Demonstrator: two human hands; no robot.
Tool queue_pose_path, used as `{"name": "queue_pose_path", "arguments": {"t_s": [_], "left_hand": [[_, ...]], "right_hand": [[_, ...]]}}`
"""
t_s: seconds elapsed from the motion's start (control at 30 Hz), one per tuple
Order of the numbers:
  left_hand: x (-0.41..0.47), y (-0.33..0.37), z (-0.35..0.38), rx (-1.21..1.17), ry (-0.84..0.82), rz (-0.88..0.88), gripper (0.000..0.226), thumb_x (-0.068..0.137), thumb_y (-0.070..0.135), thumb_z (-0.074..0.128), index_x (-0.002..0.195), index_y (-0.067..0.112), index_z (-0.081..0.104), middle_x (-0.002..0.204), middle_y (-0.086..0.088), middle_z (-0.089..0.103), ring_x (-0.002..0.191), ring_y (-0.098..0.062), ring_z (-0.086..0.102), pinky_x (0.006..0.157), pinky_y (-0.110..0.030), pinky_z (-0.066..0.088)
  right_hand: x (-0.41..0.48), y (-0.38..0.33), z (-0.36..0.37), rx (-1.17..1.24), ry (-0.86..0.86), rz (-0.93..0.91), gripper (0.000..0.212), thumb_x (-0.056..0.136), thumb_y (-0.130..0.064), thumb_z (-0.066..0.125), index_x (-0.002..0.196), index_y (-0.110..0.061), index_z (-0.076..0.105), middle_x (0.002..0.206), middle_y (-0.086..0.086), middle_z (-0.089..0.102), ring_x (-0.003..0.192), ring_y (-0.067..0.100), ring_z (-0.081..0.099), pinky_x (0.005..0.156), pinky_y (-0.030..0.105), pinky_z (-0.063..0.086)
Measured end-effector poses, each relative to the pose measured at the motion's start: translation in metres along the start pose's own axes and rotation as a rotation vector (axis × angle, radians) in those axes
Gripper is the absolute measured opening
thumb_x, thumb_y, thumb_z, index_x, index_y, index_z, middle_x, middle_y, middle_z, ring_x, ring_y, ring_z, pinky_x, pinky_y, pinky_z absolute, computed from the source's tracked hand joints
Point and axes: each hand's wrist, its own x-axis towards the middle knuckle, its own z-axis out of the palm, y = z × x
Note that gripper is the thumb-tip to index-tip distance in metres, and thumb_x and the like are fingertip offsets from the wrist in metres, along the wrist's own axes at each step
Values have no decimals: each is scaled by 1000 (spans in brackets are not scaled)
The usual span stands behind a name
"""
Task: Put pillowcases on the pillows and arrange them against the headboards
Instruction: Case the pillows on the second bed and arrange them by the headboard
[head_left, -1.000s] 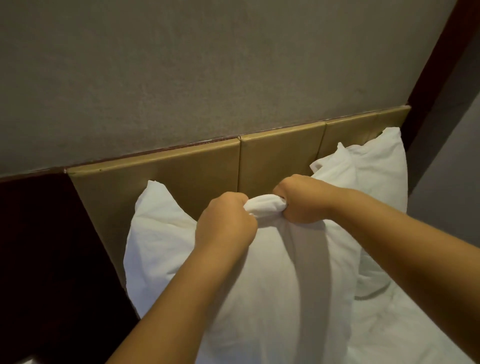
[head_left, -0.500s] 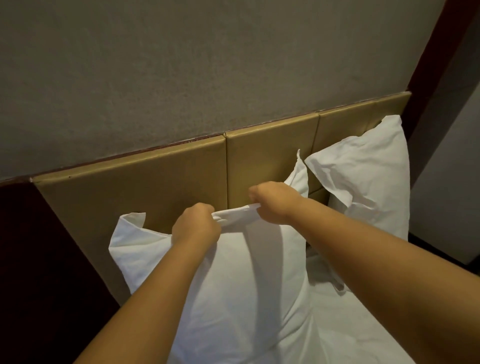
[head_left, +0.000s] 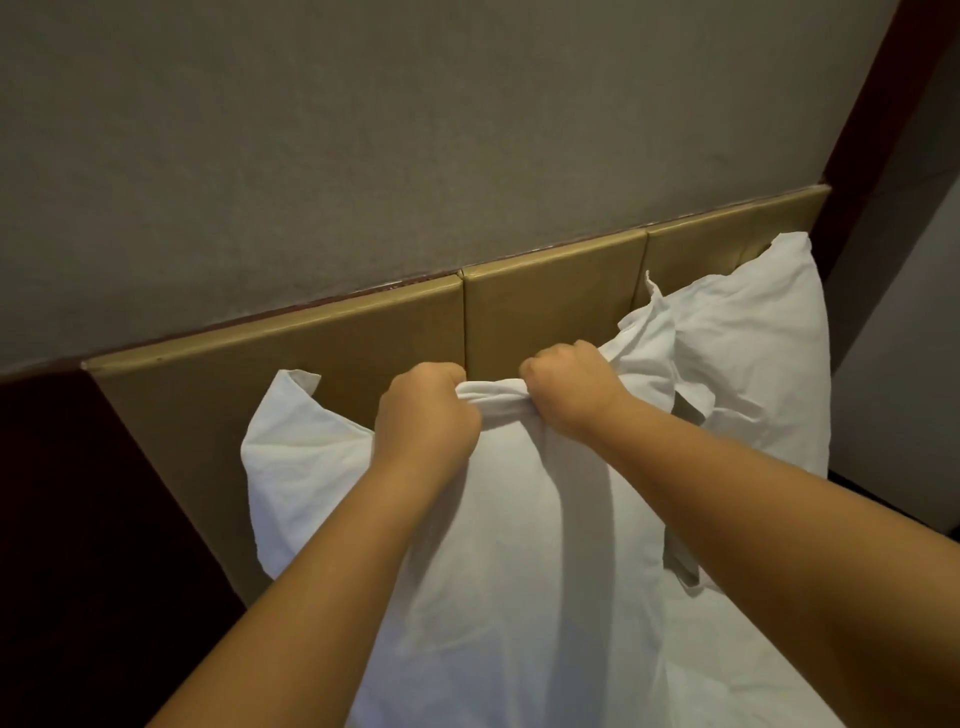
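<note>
Left hand (head_left: 423, 415) and right hand (head_left: 571, 392) clench the near pillow's (head_left: 519, 545) bunched top edge, evidently to seat it against the headboard (head_left: 545, 306).

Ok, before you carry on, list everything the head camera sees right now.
near pillow: 1, white, upright in front of the headboard, top edge bunched in both hands
far pillow: 1, white, to the right, leaning on the headboard
headboard: 1, tan, three padded panels visible, behind both pillows
wall: 1, grey, above the headboard
dark panel: 1, dark red-brown, left of the headboard
dark trim: 1, dark red-brown, upper right
left hand: 1, grips the near pillow's bunched top edge
right hand: 1, grips the same edge, just right of the left hand
</note>
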Motion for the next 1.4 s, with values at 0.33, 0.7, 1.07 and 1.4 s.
{"name": "queue_pose_path", "arguments": {"t_s": [0.33,0.7,1.07,1.4], "left_hand": [[7,-31,11,85,-128,-136,12,85,8,62,82,20,62,79,-2,59,78,-22,57,68,-30,46],[32,-3,-21,-17,54,-44,10,85,11,67,87,20,65,83,0,57,80,-17,55,72,-29,46],[24,-14,-4,45,6,-11,16,84,7,63,78,22,61,72,4,55,72,-15,54,66,-27,45],[35,-36,6,141,-169,-136,12,88,15,55,81,20,63,77,-1,60,71,-18,56,69,-31,52]], "right_hand": [[11,-26,19,60,-52,-5,14,94,-21,54,99,-15,65,99,5,67,84,23,58,74,31,33],[36,-2,-29,83,144,55,11,91,-24,59,93,-14,64,95,9,67,75,22,46,74,31,29],[25,5,-6,102,192,13,15,92,-28,59,93,-14,65,91,4,65,79,17,49,84,33,39],[1,14,1,227,161,235,28,90,-23,62,117,-17,56,117,5,57,105,21,51,92,32,43]]}}
